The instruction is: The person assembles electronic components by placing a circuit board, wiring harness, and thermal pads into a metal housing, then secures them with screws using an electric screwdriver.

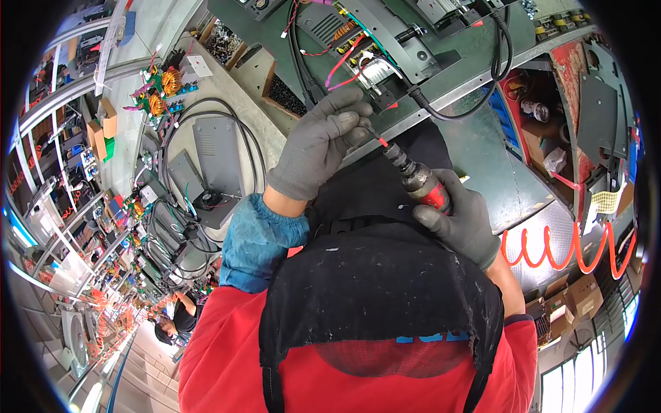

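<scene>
— Gripping the powered screwdriver, is that the right hand?

— Yes. The gloved right hand is wrapped around its red and black body, fingers clenched on it. The tool tilts up and to the left, its thin bit ending just below the edge of the worktop.

— And the left hand?

— Also in a grey glove, with a blue sleeve cover on the forearm. Its fingers are pinched together right at the bit's tip; whether they hold a screw or only steady the bit I cannot tell, it is too small to see.

— What lies just beyond?

— A silver metal block on a dark grey housing, with red wires looping beside it and a thick black cable curving along the worktop's front edge.

— Farther out?

— An orange coiled air hose hangs to the right, near cardboard boxes. To the left, circuit boards with copper coils sit on another surface, and grey panels with black cables lie below them. Another person works far down the line at lower left.
</scene>
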Demonstrator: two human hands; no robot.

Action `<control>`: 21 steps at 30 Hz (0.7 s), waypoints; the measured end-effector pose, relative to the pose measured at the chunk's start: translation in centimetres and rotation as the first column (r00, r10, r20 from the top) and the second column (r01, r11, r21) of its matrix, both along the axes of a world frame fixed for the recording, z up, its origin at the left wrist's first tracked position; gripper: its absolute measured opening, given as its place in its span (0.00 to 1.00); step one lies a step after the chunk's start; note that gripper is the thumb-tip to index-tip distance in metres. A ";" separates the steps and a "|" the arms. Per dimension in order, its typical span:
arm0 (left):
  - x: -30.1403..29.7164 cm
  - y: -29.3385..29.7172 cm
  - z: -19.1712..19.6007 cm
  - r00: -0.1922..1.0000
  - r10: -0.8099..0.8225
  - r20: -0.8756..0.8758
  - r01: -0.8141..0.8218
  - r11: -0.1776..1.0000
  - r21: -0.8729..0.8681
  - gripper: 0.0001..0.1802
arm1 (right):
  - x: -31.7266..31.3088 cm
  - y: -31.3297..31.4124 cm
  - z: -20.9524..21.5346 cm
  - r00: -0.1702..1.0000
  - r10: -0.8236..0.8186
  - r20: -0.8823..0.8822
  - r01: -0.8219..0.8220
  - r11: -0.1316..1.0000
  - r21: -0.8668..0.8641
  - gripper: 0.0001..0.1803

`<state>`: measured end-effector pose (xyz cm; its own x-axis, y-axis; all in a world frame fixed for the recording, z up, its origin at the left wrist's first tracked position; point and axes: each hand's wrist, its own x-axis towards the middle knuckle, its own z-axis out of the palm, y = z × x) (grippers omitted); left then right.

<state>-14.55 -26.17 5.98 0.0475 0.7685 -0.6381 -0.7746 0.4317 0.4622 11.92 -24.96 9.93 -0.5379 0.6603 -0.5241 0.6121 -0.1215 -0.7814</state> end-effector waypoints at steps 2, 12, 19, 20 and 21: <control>0.0 0.0 0.1 1.000 -0.006 -0.027 0.006 1.000 -0.018 0.18 | -0.1 0.0 0.1 1.000 0.002 -0.006 -0.002 1.000 0.007 0.36; 0.6 -0.2 0.6 0.994 -0.021 -0.105 0.020 1.000 -0.008 0.18 | 0.1 0.0 0.2 1.000 0.012 -0.015 -0.012 1.000 0.006 0.32; 1.1 1.4 3.4 0.687 -0.310 -0.657 0.327 0.940 -0.102 0.15 | 0.8 0.7 0.6 0.998 0.063 0.019 -0.063 0.998 0.012 0.30; 1.1 1.6 3.4 0.685 -0.316 -0.656 0.334 0.937 -0.103 0.15 | 0.9 0.7 0.7 0.998 0.055 0.019 -0.055 0.998 0.010 0.30; 1.2 1.9 3.4 0.621 -0.327 -0.712 0.390 0.917 -0.082 0.15 | 1.1 0.7 0.7 0.998 0.052 0.021 -0.053 0.999 0.011 0.31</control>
